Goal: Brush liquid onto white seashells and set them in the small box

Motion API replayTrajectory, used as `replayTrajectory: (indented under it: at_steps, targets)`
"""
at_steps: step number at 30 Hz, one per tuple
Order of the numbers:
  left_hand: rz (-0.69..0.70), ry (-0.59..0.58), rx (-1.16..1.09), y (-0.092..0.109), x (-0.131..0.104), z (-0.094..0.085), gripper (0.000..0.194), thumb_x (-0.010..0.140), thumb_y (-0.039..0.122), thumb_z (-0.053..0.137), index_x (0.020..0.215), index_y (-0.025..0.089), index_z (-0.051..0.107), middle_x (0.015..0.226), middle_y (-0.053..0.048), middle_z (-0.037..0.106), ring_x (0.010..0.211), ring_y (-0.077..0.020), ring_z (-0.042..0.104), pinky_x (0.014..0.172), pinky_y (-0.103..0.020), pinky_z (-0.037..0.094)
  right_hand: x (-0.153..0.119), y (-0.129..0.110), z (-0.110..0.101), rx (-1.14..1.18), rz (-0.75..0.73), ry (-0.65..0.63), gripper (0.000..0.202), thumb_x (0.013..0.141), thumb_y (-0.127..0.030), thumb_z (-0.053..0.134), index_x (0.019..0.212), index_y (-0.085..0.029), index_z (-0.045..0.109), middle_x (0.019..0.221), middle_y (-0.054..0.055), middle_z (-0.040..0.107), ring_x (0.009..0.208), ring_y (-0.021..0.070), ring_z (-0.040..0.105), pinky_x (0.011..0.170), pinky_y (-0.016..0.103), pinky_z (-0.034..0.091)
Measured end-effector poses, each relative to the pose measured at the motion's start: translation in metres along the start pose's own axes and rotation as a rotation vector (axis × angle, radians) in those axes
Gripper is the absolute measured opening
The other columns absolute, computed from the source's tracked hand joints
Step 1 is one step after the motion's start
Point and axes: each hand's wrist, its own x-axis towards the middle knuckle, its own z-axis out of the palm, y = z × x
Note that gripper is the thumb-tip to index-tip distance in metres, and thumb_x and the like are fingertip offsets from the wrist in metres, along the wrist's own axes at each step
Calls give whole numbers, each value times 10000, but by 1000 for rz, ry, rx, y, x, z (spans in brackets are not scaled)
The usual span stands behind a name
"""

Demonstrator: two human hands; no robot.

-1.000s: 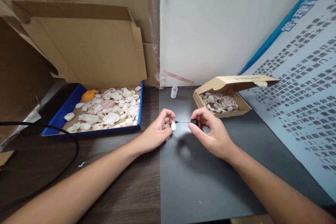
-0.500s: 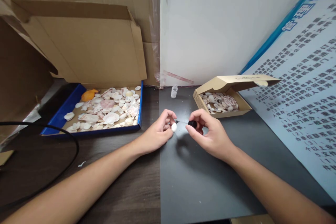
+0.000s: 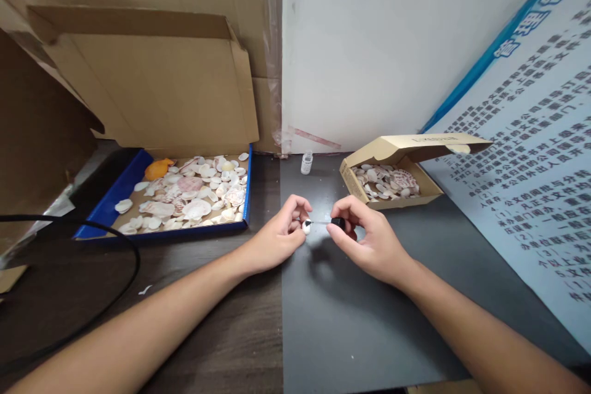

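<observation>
Both forearms reach in low, palms turned inward over the grey surface [image 3: 341, 332]. The left hand [image 3: 281, 235] pinches a white shell [image 3: 306, 229] between thumb and fingers; the right hand [image 3: 369, 234] grips the black cap [image 3: 337, 222] of a thin brush [image 3: 322, 222]. The brush's long axis lies crosswise between them, its dark tip pointing left at the shell; whether they touch is too small to tell. Farther off stand a blue box [image 3: 226, 227], a cardboard box [image 3: 410, 202] and, between them, a small bottle [image 3: 306, 164]
</observation>
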Motion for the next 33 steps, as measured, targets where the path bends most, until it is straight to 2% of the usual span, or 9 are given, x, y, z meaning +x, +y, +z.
replayTrajectory:
  at_steps: [3, 8, 13, 18, 23, 28, 33]
  targets:
    - [3, -6, -4, 0, 0, 0, 244, 860, 117, 469, 1065, 224, 392, 853, 36, 432, 608, -64, 370, 574, -219, 305, 0, -1, 0, -55, 16, 57, 95, 877, -267, 600, 888, -223, 517, 627, -62, 383, 556, 113, 398, 541, 242, 362]
    - [-4, 1, 6, 0, 0, 0, 251, 858, 123, 484, 1069, 226, 394, 854, 33, 431, 612, -65, 376, 574, -215, 310, -1, -1, 1, -1, 4, -3, 94, 887, -283, 593, 892, -221, 523, 631, -55, 424, 559, 113, 419, 541, 239, 369]
    - [11, -10, 12, 0, 0, 0, 248, 857, 113, 464, 1067, 225, 393, 839, 41, 421, 608, -68, 360, 576, -222, 303, 0, 0, 0, -43, 33, 103, 90, 891, -276, 587, 884, -222, 516, 619, -63, 391, 541, 111, 398, 532, 245, 354]
    - [7, -5, 26, 1, 0, 0, 259, 845, 107, 473, 1064, 221, 396, 853, 39, 416, 610, -68, 368, 576, -228, 300, 0, 1, 1, 33, 22, 7, 86, 913, -290, 575, 911, -224, 521, 650, -51, 421, 576, 119, 424, 552, 249, 366]
    - [18, -15, 17, 0, 0, 0, 228, 874, 120, 455, 1068, 221, 389, 830, 43, 409, 606, -72, 352, 576, -230, 294, 1, 1, 0, -37, 26, 110, 66, 904, -270, 578, 902, -219, 535, 621, -68, 343, 547, 113, 375, 537, 244, 336]
    - [8, -7, 26, 1, 0, 0, 241, 856, 120, 476, 1063, 216, 395, 854, 37, 421, 618, -71, 367, 580, -232, 302, 0, 1, 2, -24, 3, 13, 80, 916, -291, 575, 922, -212, 579, 606, -66, 374, 545, 112, 390, 546, 242, 342]
    - [22, -14, 20, 1, 0, 0, 254, 848, 103, 452, 1067, 215, 389, 838, 43, 419, 617, -73, 355, 579, -231, 295, 1, 1, 1, -67, 29, 109, 95, 908, -296, 586, 878, -206, 579, 598, -69, 354, 537, 107, 374, 541, 237, 333]
